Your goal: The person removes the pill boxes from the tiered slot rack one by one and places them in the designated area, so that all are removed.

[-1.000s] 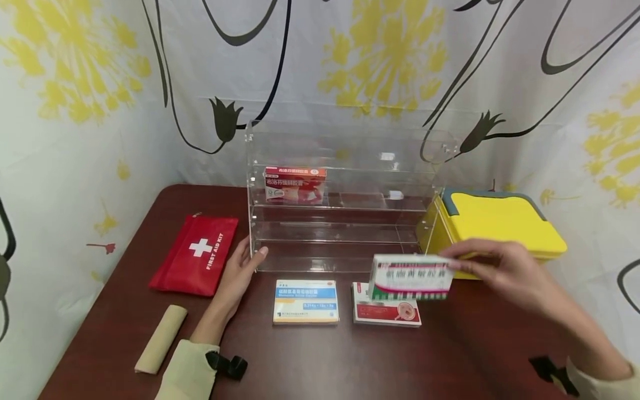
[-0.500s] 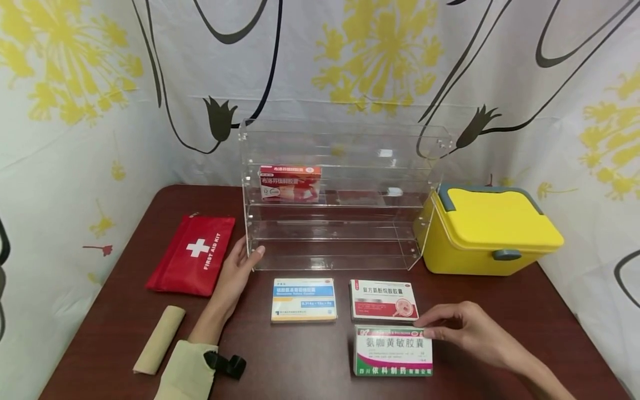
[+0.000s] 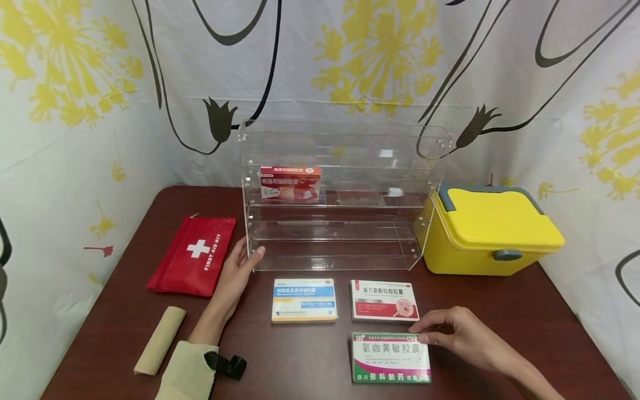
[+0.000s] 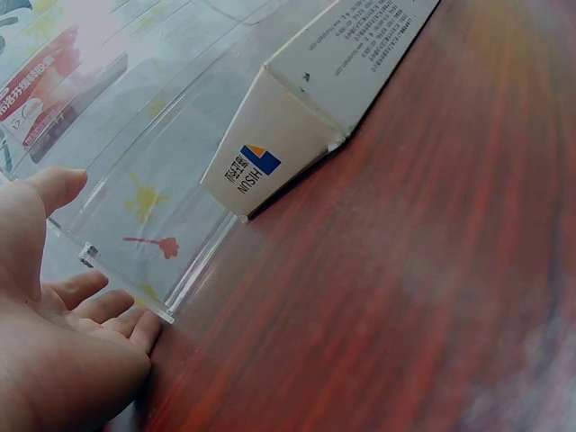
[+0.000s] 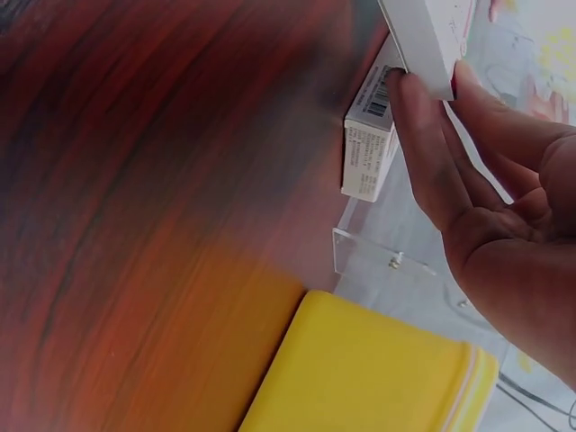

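My right hand [image 3: 467, 336] pinches the upper right corner of a green, white and magenta medicine box [image 3: 390, 358] near the table's front. Whether that box fully touches the table I cannot tell. In the right wrist view, thumb and fingers hold the end of the box [image 5: 430, 40]. Just behind it lies a red and white medicine box [image 3: 384, 301]. A blue, white and orange medicine box [image 3: 304, 301] lies to its left. My left hand [image 3: 235, 278] grips the lower left side panel of a clear acrylic rack [image 3: 335, 247], thumb inside, fingers outside.
On an upper tier of the rack, at left, stands a red medicine box [image 3: 290, 186]. A red first aid pouch [image 3: 195, 255] and a rolled beige bandage [image 3: 160, 340] lie left. A yellow lidded case [image 3: 495, 233] stands right of the rack. Patterned curtain [image 3: 320, 55] hangs behind.
The right hand has lowered the green and white box from above the red and white one to in front of it, toward the table's front. The left hand keeps its place on the rack.
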`<state>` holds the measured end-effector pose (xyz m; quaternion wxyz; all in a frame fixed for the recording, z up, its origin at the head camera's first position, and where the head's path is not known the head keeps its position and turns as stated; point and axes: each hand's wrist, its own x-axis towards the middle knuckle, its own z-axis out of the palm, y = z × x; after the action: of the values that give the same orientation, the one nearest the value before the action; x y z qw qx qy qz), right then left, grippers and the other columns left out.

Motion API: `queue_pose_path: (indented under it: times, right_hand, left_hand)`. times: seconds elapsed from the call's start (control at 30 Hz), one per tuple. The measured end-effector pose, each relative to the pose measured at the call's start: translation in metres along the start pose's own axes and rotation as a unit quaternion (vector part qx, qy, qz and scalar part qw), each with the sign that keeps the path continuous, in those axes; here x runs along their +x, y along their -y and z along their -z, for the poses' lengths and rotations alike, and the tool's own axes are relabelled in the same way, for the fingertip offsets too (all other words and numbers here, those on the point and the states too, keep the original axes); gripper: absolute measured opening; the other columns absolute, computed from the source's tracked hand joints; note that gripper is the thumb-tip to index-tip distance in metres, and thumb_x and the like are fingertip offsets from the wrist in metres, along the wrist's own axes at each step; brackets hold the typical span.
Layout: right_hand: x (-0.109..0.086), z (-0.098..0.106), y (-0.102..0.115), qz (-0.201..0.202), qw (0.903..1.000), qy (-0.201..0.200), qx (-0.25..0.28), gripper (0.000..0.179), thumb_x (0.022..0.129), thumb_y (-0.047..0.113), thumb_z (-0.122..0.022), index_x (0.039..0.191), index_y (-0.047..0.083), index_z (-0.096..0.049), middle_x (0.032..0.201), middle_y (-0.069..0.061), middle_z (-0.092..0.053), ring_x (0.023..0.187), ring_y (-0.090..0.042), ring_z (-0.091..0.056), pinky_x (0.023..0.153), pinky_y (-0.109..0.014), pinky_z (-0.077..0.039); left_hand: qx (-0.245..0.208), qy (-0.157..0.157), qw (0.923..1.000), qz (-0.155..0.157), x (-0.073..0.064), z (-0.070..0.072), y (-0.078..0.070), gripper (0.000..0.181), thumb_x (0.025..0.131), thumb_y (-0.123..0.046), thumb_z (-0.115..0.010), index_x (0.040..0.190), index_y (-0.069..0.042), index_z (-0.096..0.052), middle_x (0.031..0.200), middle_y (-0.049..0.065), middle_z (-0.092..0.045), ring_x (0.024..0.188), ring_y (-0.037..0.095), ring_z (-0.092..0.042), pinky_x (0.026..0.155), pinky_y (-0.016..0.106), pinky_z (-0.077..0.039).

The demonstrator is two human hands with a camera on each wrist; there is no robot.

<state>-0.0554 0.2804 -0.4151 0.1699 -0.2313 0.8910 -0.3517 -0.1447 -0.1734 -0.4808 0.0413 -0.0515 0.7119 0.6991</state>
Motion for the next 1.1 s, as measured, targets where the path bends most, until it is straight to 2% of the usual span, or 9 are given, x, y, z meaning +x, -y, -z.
queue_pose_path:
  times: [0.2, 0.43, 0.63, 0.87, 1.1]
  right_hand:
    - [0.003, -0.004, -0.005, 0.008, 0.9994, -0.011, -0.033, 0.013, 0.089, 0.024, -0.072, 0.101, 0.025, -0.077, 0.098, 0.014, -0.070, 0.088, -0.004, -0.062, 0.072, -0.025, -0.053]
    - [0.005, -0.009, -0.008, -0.008, 0.9978, -0.025, -0.061, 0.023, 0.085, 0.009, -0.075, 0.100, 0.026, -0.078, 0.097, 0.015, -0.071, 0.085, 0.000, -0.063, 0.068, -0.022, -0.053]
    - [0.006, -0.011, -0.008, 0.003, 0.9971, -0.036, -0.067, 0.018, 0.085, 0.012, -0.076, 0.100, 0.023, -0.078, 0.097, 0.011, -0.072, 0.080, 0.000, -0.060, 0.064, -0.021, -0.050]
    - [0.007, -0.012, -0.006, 0.005, 0.9960, -0.041, -0.080, 0.018, 0.085, 0.011, -0.075, 0.100, 0.021, -0.079, 0.097, 0.009, -0.072, 0.077, 0.000, -0.057, 0.061, -0.021, -0.048]
    - [0.004, -0.016, -0.007, 0.027, 0.9929, -0.058, -0.100, 0.019, 0.085, 0.009, -0.076, 0.101, 0.019, -0.078, 0.096, 0.011, -0.072, 0.085, -0.001, -0.063, 0.068, -0.025, -0.055]
  left_hand:
    - [-0.004, 0.001, 1.0000, 0.000, -0.001, 0.001, 0.002, 0.079, 0.089, -0.050, -0.067, 0.153, -0.028, -0.026, 0.147, -0.004, -0.040, 0.135, 0.016, -0.038, 0.107, 0.041, -0.038]
    - [-0.002, 0.000, 1.0000, 0.002, 0.000, -0.001, 0.002, 0.078, 0.090, -0.047, -0.067, 0.153, -0.028, -0.026, 0.149, -0.003, -0.038, 0.136, 0.018, -0.037, 0.107, 0.042, -0.038]
    - [-0.011, 0.006, 0.9999, -0.001, -0.001, -0.001, -0.001, 0.075, 0.093, -0.041, -0.065, 0.154, -0.028, -0.024, 0.151, -0.001, -0.036, 0.137, 0.020, -0.035, 0.108, 0.044, -0.036]
    - [-0.020, 0.006, 0.9996, -0.016, 0.000, 0.000, -0.001, 0.075, 0.092, -0.045, -0.066, 0.153, -0.025, -0.027, 0.148, -0.001, -0.039, 0.135, 0.018, -0.039, 0.108, 0.042, -0.037]
    - [-0.018, 0.004, 0.9998, -0.002, -0.002, -0.001, -0.001, 0.074, 0.093, -0.044, -0.065, 0.153, -0.026, -0.027, 0.147, -0.003, -0.041, 0.135, 0.016, -0.038, 0.108, 0.042, -0.036]
